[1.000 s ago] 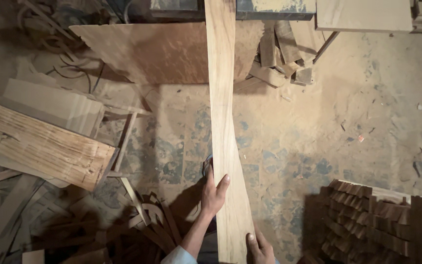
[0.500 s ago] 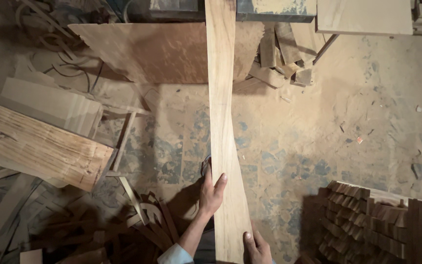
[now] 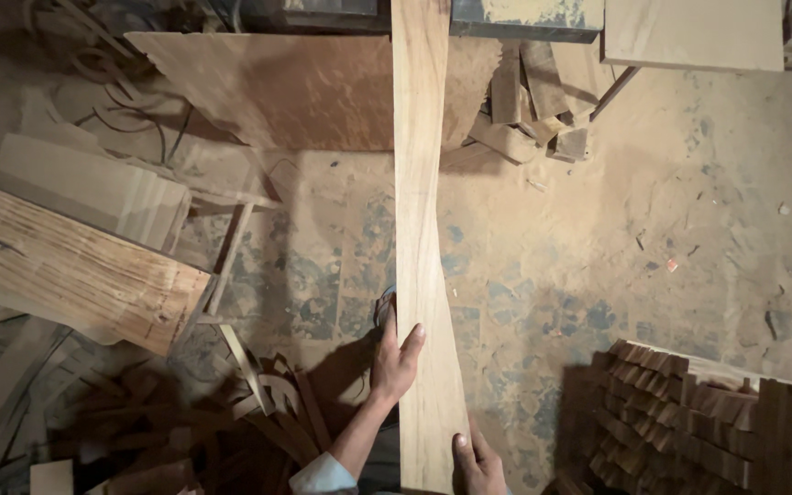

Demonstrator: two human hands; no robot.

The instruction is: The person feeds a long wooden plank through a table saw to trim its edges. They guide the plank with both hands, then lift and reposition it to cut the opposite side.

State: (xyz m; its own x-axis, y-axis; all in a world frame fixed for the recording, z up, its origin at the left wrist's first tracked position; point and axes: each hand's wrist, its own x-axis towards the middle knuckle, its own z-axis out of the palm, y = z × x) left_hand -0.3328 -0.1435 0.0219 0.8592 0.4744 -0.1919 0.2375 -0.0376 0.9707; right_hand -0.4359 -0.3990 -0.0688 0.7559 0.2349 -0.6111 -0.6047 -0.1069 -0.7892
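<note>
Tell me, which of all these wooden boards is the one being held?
The long pale plank running up the middle: left hand and right hand grip its near end. The others lie untouched.

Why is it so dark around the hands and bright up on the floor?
In the head view, light falls on the dusty floor at upper right, while the bottom left, with its wood scraps, sits in deep shadow. The left hand and right hand on the long plank look sharp, not blurred.

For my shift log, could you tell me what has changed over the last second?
Hardly anything: the left hand keeps its grip on the long plank's left edge and the right hand stays at its near end. The plank and floor scraps have not shifted.
</note>
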